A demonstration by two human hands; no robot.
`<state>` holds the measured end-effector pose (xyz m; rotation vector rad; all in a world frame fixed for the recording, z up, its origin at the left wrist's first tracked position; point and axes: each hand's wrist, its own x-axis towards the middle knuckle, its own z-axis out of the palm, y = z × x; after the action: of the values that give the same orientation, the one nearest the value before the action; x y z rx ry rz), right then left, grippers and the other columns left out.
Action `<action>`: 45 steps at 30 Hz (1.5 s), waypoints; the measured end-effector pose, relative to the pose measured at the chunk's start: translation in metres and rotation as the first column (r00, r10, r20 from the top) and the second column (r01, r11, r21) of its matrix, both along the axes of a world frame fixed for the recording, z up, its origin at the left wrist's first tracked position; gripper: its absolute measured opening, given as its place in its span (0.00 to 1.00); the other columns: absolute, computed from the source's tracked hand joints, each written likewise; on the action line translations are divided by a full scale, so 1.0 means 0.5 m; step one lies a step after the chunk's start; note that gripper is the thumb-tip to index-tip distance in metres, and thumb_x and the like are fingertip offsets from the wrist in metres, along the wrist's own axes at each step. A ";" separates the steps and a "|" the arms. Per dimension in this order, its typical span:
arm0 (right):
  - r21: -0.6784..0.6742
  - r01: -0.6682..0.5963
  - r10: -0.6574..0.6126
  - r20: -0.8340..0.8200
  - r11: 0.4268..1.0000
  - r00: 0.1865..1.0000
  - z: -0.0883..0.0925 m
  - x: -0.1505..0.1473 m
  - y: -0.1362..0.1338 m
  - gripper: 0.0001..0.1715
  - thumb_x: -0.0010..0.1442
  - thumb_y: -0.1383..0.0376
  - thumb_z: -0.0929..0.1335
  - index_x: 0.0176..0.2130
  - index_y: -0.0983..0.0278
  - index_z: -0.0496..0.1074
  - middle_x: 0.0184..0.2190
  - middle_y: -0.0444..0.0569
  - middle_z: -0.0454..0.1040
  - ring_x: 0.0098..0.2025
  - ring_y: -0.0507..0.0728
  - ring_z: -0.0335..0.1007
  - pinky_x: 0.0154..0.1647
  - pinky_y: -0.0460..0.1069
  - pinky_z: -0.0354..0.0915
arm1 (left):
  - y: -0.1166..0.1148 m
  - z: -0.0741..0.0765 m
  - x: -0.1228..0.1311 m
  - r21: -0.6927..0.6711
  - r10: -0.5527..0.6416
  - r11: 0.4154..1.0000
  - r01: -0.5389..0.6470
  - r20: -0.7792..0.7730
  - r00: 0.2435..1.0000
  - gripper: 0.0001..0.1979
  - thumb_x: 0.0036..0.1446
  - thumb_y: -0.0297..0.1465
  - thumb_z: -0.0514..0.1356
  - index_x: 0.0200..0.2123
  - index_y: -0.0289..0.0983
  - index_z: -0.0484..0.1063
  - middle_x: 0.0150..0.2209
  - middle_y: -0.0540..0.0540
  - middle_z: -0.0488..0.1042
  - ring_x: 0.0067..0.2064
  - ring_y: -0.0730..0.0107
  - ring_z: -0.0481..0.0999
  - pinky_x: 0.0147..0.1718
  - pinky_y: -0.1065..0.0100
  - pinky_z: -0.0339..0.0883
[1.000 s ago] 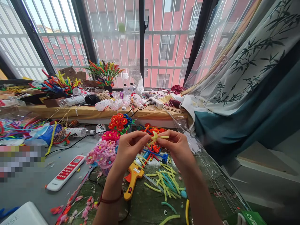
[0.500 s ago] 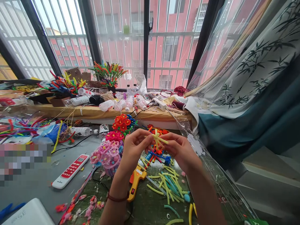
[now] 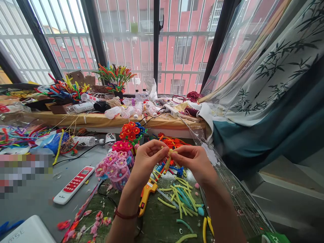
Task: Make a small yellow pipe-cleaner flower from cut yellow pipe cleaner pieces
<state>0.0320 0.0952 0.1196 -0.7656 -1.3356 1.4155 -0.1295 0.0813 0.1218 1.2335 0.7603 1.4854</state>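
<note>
Pale yellow pipe cleaner pieces (image 3: 167,164) are pinched between the fingertips of my left hand (image 3: 151,158) and my right hand (image 3: 189,158). The two hands meet above the table, fingers closed, hiding part of the pieces. Loose ends hang down below the fingertips. Under my hands lies a yellow glue gun (image 3: 146,195) with a small lit light. To its right, short yellow-green and teal pipe cleaner pieces (image 3: 181,199) are scattered on the dark green mat. Left of my left wrist stands a tub of pink pipe cleaner flowers (image 3: 113,167).
A white remote with red keys (image 3: 74,185) lies on the grey table at left. Red and orange flowers (image 3: 131,131) stand behind the pink ones. Yellow-handled pliers (image 3: 205,229) rest by my right forearm. Plastic bottles (image 3: 113,112) and a power strip (image 3: 171,111) line the sill.
My fingertips have drawn closer together around the yellow pieces. Their ends now point downward, where before they crossed and stuck up and out to the right.
</note>
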 end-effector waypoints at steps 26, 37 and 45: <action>0.050 0.061 -0.058 -0.071 0.997 0.996 0.014 -0.012 -0.016 0.13 0.50 0.56 0.77 0.26 0.63 0.80 0.20 0.46 0.78 0.21 0.53 0.70 0.24 0.48 0.66 | -0.002 -0.007 0.018 0.096 0.060 0.993 -0.064 0.041 0.997 0.13 0.51 0.40 0.70 0.29 0.36 0.76 0.27 0.52 0.72 0.28 0.75 0.69 0.28 0.75 0.64; 0.047 -0.047 0.049 -0.051 0.998 0.997 0.009 -0.005 -0.012 0.12 0.51 0.56 0.77 0.28 0.62 0.80 0.20 0.44 0.75 0.22 0.51 0.67 0.24 0.47 0.64 | -0.014 0.006 0.020 0.118 0.117 0.986 -0.118 0.015 0.993 0.08 0.50 0.35 0.71 0.29 0.36 0.79 0.28 0.50 0.77 0.30 0.73 0.73 0.31 0.74 0.68; 0.076 0.029 -0.021 -0.110 0.997 0.994 0.007 -0.014 -0.017 0.11 0.50 0.58 0.77 0.27 0.62 0.78 0.19 0.44 0.75 0.20 0.51 0.67 0.20 0.46 0.62 | -0.003 -0.007 0.024 0.144 -0.070 0.988 0.049 0.141 0.987 0.13 0.45 0.41 0.74 0.23 0.38 0.79 0.28 0.51 0.67 0.29 0.75 0.65 0.28 0.73 0.62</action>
<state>0.0252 0.0870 0.1230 -0.6422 -1.2843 1.3582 -0.1176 0.0799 0.1180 1.2254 0.5241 1.5824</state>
